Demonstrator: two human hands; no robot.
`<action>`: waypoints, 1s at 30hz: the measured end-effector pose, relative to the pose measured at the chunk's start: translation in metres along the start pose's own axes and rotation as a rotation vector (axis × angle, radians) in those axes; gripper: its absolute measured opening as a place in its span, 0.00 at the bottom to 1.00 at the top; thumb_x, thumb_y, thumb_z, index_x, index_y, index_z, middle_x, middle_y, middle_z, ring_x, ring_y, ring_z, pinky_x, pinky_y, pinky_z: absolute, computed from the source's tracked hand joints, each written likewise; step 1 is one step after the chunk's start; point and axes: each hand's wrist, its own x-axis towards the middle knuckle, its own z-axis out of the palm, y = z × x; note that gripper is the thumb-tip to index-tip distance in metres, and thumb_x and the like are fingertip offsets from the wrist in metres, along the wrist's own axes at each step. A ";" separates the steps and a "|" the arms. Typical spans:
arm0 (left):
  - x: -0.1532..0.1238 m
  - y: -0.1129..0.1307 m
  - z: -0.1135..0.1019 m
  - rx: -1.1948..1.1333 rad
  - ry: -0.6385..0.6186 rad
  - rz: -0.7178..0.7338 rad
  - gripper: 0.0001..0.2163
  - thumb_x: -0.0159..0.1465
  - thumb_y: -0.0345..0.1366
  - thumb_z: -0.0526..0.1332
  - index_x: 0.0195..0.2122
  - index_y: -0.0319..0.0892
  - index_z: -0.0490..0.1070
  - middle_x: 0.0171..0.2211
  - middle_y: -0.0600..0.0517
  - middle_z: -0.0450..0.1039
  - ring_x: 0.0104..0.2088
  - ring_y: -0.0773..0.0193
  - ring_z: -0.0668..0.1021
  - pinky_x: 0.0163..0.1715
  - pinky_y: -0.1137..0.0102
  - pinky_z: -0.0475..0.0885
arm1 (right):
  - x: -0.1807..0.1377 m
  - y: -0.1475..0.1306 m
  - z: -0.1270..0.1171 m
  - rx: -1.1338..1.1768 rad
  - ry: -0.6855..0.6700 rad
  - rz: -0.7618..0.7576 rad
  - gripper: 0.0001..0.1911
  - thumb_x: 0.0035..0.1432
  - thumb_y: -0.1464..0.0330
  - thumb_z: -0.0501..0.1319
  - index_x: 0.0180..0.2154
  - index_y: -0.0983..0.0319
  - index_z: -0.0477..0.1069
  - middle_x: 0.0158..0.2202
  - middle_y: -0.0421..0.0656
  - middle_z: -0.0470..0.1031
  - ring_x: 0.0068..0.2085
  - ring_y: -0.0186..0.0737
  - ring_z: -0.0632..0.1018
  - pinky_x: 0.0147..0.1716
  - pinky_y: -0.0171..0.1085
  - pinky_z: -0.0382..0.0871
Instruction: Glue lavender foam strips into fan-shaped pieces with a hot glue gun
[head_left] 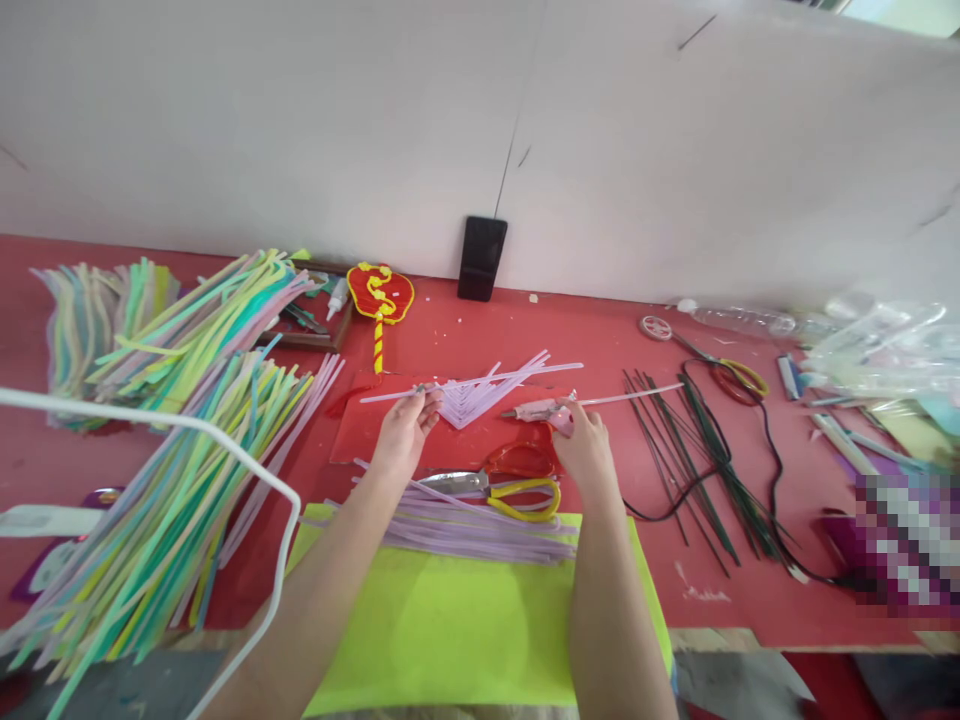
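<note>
My left hand [405, 432] pinches the left side of a fan-shaped piece made of pale lilac strips [480, 392] lying on a red mat [360, 435]. My right hand [581, 440] grips a pink glue gun [541, 409], its nozzle pointing left toward the lilac piece. A long lilac strip [630, 398] runs rightward past the gun. Just in front of my hands lie scissors with yellow handles [499, 488] and a red-handled pair [521, 460], on a bundle of lilac strips [465, 525].
Big piles of pastel strips [172, 420] fill the left of the red table. A lime green sheet [450, 620] lies at the front edge. Dark green wires [690, 450], a black cable [772, 470], a red-and-yellow ornament [380, 295], a black phone [481, 257] and plastic bags [885, 350] surround.
</note>
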 end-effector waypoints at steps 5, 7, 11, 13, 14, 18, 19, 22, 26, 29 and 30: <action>-0.001 0.002 0.000 -0.013 -0.002 -0.006 0.10 0.49 0.36 0.71 0.31 0.41 0.73 0.29 0.53 0.78 0.29 0.71 0.78 0.34 0.75 0.69 | 0.001 0.003 -0.001 0.075 -0.014 0.019 0.26 0.47 0.75 0.54 0.50 0.58 0.67 0.36 0.46 0.68 0.39 0.44 0.70 0.39 0.39 0.65; -0.001 0.003 -0.001 -0.008 -0.006 0.000 0.10 0.49 0.36 0.70 0.31 0.41 0.73 0.29 0.53 0.78 0.30 0.71 0.78 0.34 0.74 0.69 | 0.002 0.004 -0.001 0.088 -0.026 0.025 0.26 0.46 0.75 0.54 0.50 0.59 0.67 0.36 0.46 0.67 0.39 0.44 0.70 0.39 0.38 0.65; 0.000 0.003 -0.001 0.010 -0.012 0.010 0.10 0.50 0.36 0.70 0.31 0.41 0.73 0.30 0.52 0.78 0.30 0.70 0.78 0.35 0.74 0.68 | 0.002 0.004 -0.004 0.108 -0.036 0.049 0.25 0.46 0.74 0.54 0.48 0.60 0.68 0.35 0.44 0.67 0.38 0.43 0.70 0.39 0.38 0.65; 0.000 0.003 -0.001 0.002 -0.005 0.004 0.09 0.50 0.35 0.69 0.31 0.41 0.73 0.29 0.52 0.78 0.30 0.70 0.78 0.34 0.74 0.68 | 0.003 0.005 -0.005 0.111 -0.031 0.070 0.24 0.46 0.74 0.55 0.48 0.60 0.68 0.34 0.44 0.66 0.38 0.42 0.69 0.39 0.37 0.65; 0.000 0.003 -0.001 -0.005 0.001 -0.002 0.09 0.51 0.35 0.69 0.31 0.40 0.73 0.29 0.52 0.78 0.30 0.71 0.77 0.34 0.75 0.68 | 0.003 0.006 -0.006 0.110 -0.029 0.079 0.24 0.46 0.74 0.55 0.48 0.60 0.68 0.34 0.43 0.66 0.38 0.42 0.69 0.39 0.37 0.65; 0.000 0.004 0.000 -0.015 0.016 -0.017 0.07 0.52 0.34 0.68 0.31 0.41 0.74 0.30 0.52 0.78 0.29 0.71 0.77 0.34 0.75 0.68 | 0.003 0.009 -0.008 0.106 -0.046 0.095 0.23 0.46 0.74 0.56 0.47 0.59 0.68 0.32 0.43 0.66 0.38 0.42 0.70 0.39 0.37 0.65; 0.000 0.004 -0.001 -0.012 0.014 -0.015 0.07 0.52 0.34 0.68 0.32 0.41 0.73 0.30 0.52 0.78 0.29 0.71 0.77 0.34 0.75 0.68 | 0.003 0.010 -0.008 0.108 -0.050 0.097 0.23 0.46 0.74 0.56 0.47 0.59 0.68 0.32 0.43 0.66 0.38 0.43 0.70 0.39 0.37 0.65; 0.000 0.004 -0.001 0.004 -0.001 -0.009 0.07 0.53 0.35 0.68 0.32 0.41 0.73 0.30 0.52 0.78 0.29 0.71 0.77 0.34 0.75 0.68 | 0.003 0.009 -0.009 0.101 -0.043 0.112 0.23 0.46 0.73 0.56 0.47 0.58 0.68 0.34 0.43 0.65 0.37 0.42 0.70 0.38 0.37 0.65; 0.000 0.004 -0.001 -0.003 0.001 -0.011 0.07 0.52 0.35 0.68 0.31 0.41 0.73 0.30 0.53 0.78 0.29 0.71 0.77 0.34 0.75 0.68 | 0.002 0.001 -0.013 0.082 -0.037 0.146 0.28 0.46 0.74 0.55 0.51 0.56 0.66 0.39 0.44 0.64 0.37 0.40 0.70 0.36 0.37 0.64; 0.001 0.003 -0.001 -0.019 0.005 -0.016 0.07 0.52 0.35 0.68 0.31 0.41 0.74 0.30 0.53 0.78 0.29 0.71 0.77 0.33 0.75 0.68 | 0.001 -0.006 -0.018 0.056 -0.037 0.165 0.30 0.47 0.74 0.55 0.54 0.54 0.64 0.41 0.44 0.62 0.37 0.40 0.70 0.37 0.38 0.64; 0.001 0.003 -0.001 -0.020 0.003 -0.016 0.08 0.52 0.35 0.69 0.31 0.41 0.74 0.30 0.53 0.78 0.29 0.71 0.77 0.34 0.75 0.68 | 0.001 -0.009 -0.020 0.041 -0.035 0.169 0.30 0.47 0.74 0.55 0.54 0.54 0.64 0.41 0.44 0.62 0.37 0.40 0.70 0.37 0.38 0.64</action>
